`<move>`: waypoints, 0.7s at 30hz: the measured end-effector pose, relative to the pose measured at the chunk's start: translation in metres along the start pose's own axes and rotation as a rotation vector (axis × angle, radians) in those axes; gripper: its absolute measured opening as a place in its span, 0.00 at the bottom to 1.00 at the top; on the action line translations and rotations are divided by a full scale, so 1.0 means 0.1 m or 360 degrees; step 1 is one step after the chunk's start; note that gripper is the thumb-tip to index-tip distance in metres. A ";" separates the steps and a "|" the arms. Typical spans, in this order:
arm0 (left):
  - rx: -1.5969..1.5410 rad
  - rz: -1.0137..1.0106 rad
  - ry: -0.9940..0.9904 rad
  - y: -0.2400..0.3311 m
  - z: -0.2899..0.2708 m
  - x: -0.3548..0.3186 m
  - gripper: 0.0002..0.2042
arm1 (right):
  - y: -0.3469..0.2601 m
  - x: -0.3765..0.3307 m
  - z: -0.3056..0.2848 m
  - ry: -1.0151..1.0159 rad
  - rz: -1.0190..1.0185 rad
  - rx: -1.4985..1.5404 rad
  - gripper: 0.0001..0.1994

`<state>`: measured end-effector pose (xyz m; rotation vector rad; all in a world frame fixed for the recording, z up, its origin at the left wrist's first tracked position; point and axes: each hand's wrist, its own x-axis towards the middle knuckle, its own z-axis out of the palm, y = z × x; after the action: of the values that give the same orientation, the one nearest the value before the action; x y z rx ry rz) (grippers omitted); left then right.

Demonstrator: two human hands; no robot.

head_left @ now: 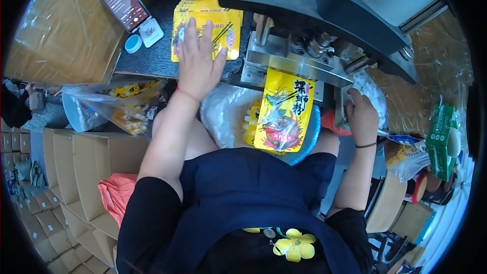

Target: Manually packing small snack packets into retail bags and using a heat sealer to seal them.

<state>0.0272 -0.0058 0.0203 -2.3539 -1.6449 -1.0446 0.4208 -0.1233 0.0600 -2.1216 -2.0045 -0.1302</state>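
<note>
My left hand (195, 68) lies with fingers spread on a fanned stack of flat yellow pouches (225, 38) on the dark bench. Another yellow printed pouch (285, 114) hangs from under the metal bar (299, 66) of a press machine (314, 10), its lower end over a blue basin (313, 132). More yellow pouches (249, 127) show in the basin behind it. To the right of the machine, my right hand (363, 119) is beside a heap of small white pieces in clear plastic (372, 91). Its fingers are curled; whatever they hold is too small to make out.
A phone (124, 5), a white case (150, 32) and a small blue-lidded tub (133, 44) sit at the bench's left. Plastic-wrapped cartons (61, 25) rise beside them. Open cardboard boxes (91, 172) stand left of my legs. A green box (442, 142) is far right.
</note>
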 end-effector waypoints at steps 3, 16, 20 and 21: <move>0.0399 0.0242 -0.0495 -0.17 -0.10 -0.24 0.31 | 0.05 0.06 0.02 0.0023 0.0045 -0.0140 0.11; -0.1349 -0.0431 -0.1072 0.84 -0.49 -0.63 0.11 | -1.07 -0.07 -0.34 0.0026 -0.0520 0.1630 0.07; -0.2069 -0.0765 -0.1327 1.02 -0.34 -0.75 0.15 | -1.03 0.05 -0.35 0.0072 -0.0663 0.1396 0.07; -0.2163 -0.0758 -0.1363 1.04 -0.32 -0.80 0.15 | -0.97 0.06 -0.34 0.0046 -0.0768 0.1218 0.07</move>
<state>0.0858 -0.1268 0.0303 -3.7457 -2.2391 -1.8124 0.3274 -0.1207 0.1035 -1.1548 -2.0487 0.4541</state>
